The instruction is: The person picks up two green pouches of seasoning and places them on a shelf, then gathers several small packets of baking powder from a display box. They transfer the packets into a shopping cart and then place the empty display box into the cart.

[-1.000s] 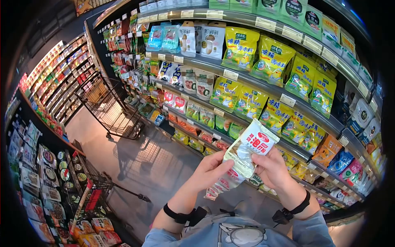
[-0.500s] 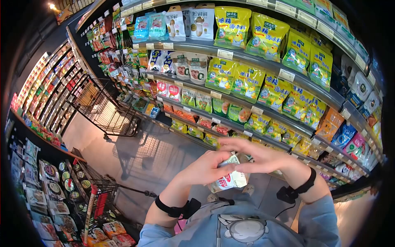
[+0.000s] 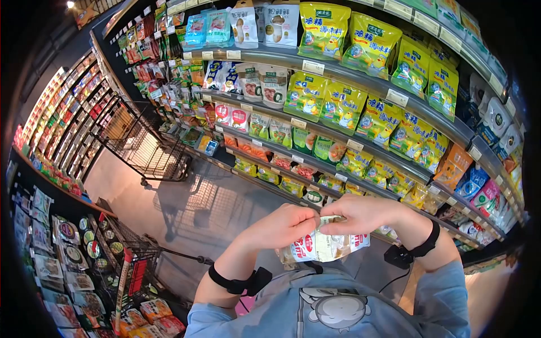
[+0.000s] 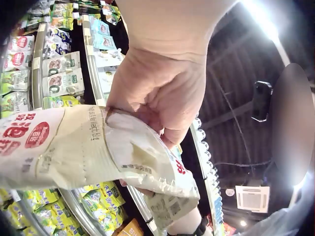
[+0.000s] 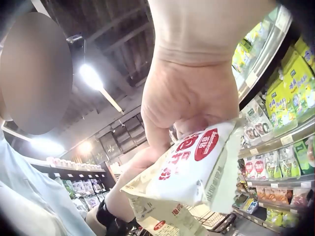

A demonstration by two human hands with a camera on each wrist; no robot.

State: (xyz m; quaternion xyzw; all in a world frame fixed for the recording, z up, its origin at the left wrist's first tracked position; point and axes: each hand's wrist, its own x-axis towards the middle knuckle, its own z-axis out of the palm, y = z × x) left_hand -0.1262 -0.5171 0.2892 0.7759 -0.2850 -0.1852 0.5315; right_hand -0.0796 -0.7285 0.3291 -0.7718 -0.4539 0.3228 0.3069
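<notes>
A strip of white and cream sachets (image 3: 324, 248) with red print hangs between both hands in front of the chest. My left hand (image 3: 284, 226) pinches its upper edge, thumb and fingers curled inward. Close beside it, my right hand (image 3: 369, 217) grips the same edge, thumb on the near face. In the left wrist view the sachets (image 4: 54, 147) bend across below the left hand (image 4: 157, 93), a perforated seam between two of them. The right wrist view has a sachet (image 5: 187, 160) below the right hand (image 5: 192, 101), another folded under it.
Shelves of yellow seasoning bags (image 3: 321, 31) curve across the front and right. A wire cart (image 3: 141, 143) stands in the aisle at left. Nearer, another cart (image 3: 132, 265) with a red handle stands beside a rack of packaged foods (image 3: 51, 265).
The sachets have come down from upright before the shelf to hang lower, near the chest. Both hands have drawn together at the upper edge, and the right hand's raised fingers have curled down.
</notes>
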